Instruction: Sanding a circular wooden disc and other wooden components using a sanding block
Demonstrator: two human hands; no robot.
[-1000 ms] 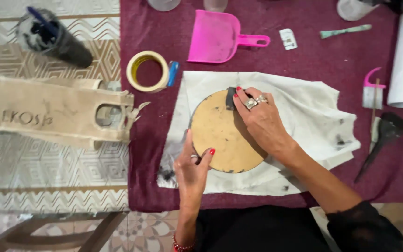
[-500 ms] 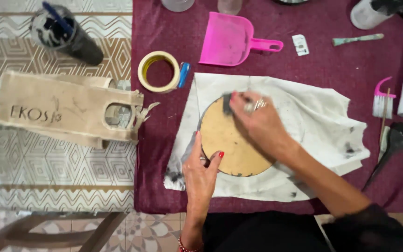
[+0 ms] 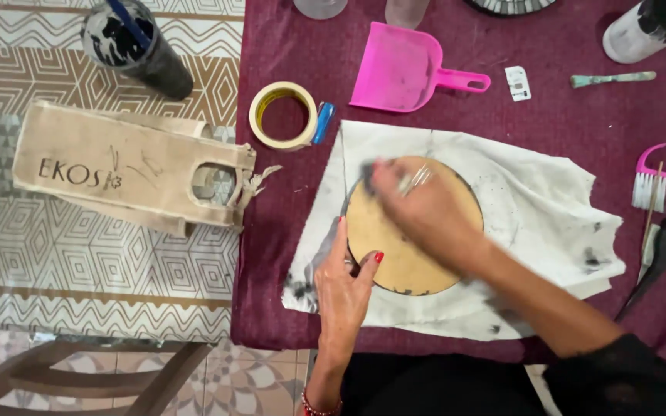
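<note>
A round tan disc (image 3: 410, 246) is seen lying flat on a white, grey-smudged cloth (image 3: 533, 208), which is spread on the maroon-covered counter (image 3: 564, 115). The disc's lower left edge is pinched by the left hand (image 3: 344, 289), thumb on top and fingers against the rim. The right hand (image 3: 418, 196) is laid over the upper part of the disc, blurred, with its fingertips pressed on a small dark object (image 3: 367, 176) at the upper left rim; whether that object is clamped or only pushed cannot be told. The two hands are held apart, on opposite sides of the disc. Beyond the cloth a pink dustpan (image 3: 402, 68) and a tape roll (image 3: 283, 115) are placed near each other. At the right edge a small pink brush (image 3: 649, 177) is seen. A tan bag (image 3: 129, 169) is laid to the left, beside the counter.
</note>
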